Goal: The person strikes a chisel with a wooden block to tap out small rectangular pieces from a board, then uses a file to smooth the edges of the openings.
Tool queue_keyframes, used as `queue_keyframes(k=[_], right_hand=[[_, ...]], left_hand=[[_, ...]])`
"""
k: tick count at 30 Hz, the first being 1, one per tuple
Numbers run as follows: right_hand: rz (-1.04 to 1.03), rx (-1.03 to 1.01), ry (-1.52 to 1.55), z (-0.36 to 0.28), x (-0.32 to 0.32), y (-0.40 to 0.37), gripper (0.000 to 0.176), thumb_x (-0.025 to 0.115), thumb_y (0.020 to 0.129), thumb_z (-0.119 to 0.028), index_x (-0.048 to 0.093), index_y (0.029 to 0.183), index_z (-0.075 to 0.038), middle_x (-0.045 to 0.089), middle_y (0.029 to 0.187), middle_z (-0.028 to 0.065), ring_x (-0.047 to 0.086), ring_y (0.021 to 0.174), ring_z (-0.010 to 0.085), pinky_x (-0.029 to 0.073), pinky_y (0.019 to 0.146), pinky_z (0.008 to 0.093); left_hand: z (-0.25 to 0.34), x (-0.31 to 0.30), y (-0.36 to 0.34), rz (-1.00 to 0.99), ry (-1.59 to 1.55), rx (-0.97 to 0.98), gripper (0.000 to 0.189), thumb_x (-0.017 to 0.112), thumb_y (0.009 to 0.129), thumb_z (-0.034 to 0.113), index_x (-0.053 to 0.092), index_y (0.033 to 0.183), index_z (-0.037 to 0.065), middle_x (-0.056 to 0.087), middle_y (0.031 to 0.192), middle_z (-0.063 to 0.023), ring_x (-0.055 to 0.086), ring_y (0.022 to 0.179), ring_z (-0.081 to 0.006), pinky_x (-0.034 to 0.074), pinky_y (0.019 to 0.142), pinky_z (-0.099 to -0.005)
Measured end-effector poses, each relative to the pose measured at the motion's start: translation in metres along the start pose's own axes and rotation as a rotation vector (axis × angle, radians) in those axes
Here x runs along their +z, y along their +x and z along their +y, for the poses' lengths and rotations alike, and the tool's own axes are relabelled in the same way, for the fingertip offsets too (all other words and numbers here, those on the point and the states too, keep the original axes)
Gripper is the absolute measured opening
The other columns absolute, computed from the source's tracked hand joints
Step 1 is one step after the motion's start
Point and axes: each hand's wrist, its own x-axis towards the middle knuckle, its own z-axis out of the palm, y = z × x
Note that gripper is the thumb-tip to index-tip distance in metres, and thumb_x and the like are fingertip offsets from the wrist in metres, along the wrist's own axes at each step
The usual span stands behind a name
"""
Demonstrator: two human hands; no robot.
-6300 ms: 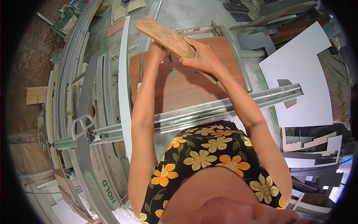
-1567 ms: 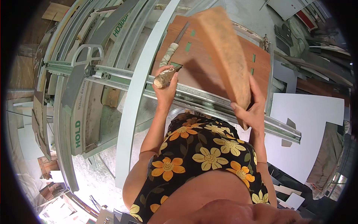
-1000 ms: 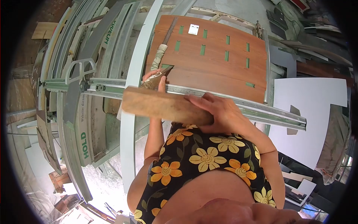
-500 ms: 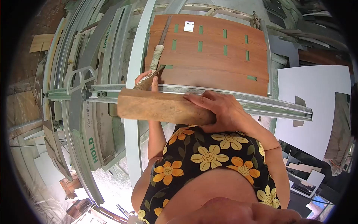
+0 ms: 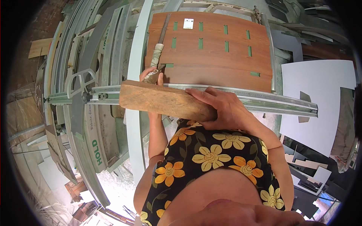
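My right hand is closed around the right end of a thick wooden block, thumb below and fingers over the top edge. The block is held slightly tilted in front of my chest and hides part of my left forearm. Beyond it, my left hand is closed around the wrapped handle of a metal tool. A dark pointed tip shows beside a green slot at the near left of a reddish-brown wood-grain panel. A long metal rod with a cloth-wrapped end lies along the panel's left side, reaching my fingers.
A long metal rail crosses between me and the panel, with a handled frame at its left. A pale bar runs along the left. On the right lies a white sheet. Metal profiles and offcuts surround the work area.
The wooden block's left end has risen a little, so it now slopes down to the right. The view has shifted slightly. Both hands keep their holds.
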Motion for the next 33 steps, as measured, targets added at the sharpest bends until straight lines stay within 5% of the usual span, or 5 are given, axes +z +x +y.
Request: queue_keyframes(k=[14, 16, 20, 23, 33], right_hand=[[0.188, 0.003, 0.005, 0.010, 0.011, -0.010, 0.088, 0.082, 0.064, -0.020, 0.044, 0.144, -0.018, 0.061, 0.095, 0.0142, 0.064, 0.090, 0.0349, 0.052, 0.077, 0.0441], [0.150, 0.057, 0.068, 0.007, 0.006, -0.011, 0.090, 0.082, 0.063, -0.014, 0.044, 0.145, -0.014, 0.063, 0.104, 0.0152, 0.064, 0.097, 0.0345, 0.052, 0.084, 0.0415], [0.248, 0.001, 0.198, 0.015, -0.002, -0.015, 0.088, 0.081, 0.063, -0.007, 0.046, 0.144, -0.009, 0.065, 0.116, 0.0158, 0.063, 0.110, 0.0282, 0.047, 0.096, 0.0351], [0.356, 0.069, 0.398, 0.012, -0.014, -0.021, 0.087, 0.080, 0.063, -0.004, 0.046, 0.144, -0.004, 0.063, 0.127, 0.0148, 0.058, 0.119, 0.0220, 0.039, 0.105, 0.0320], [0.454, 0.010, 0.473, 0.009, -0.025, -0.018, 0.089, 0.078, 0.061, 0.001, 0.045, 0.144, -0.002, 0.059, 0.135, 0.0114, 0.053, 0.126, 0.0193, 0.033, 0.110, 0.0316]], left_hand=[[0.010, -0.004, 0.028, -0.036, -0.129, -0.124, 0.029, 0.077, 0.083, 0.011, 0.063, 0.108, 0.004, 0.065, 0.105, -0.0078, 0.062, 0.094, -0.0176, 0.050, 0.085, -0.0322], [0.019, -0.003, 0.027, -0.051, -0.212, -0.159, 0.029, 0.077, 0.083, 0.009, 0.062, 0.107, 0.004, 0.064, 0.106, -0.0079, 0.061, 0.095, -0.0179, 0.050, 0.085, -0.0329], [-0.010, -0.012, 0.034, -0.062, 0.034, 0.135, 0.027, 0.076, 0.084, 0.006, 0.060, 0.105, 0.001, 0.064, 0.102, -0.0074, 0.061, 0.086, -0.0158, 0.050, 0.078, -0.0303], [-0.015, -0.017, 0.036, -0.079, -0.251, -0.149, 0.021, 0.071, 0.087, 0.003, 0.061, 0.105, -0.001, 0.066, 0.100, -0.0081, 0.063, 0.088, -0.0140, 0.052, 0.081, -0.0289], [0.006, -0.013, 0.035, -0.088, -0.205, -0.164, 0.020, 0.072, 0.087, 0.004, 0.061, 0.103, -0.002, 0.067, 0.093, -0.0070, 0.063, 0.086, -0.0133, 0.052, 0.079, -0.0288]])
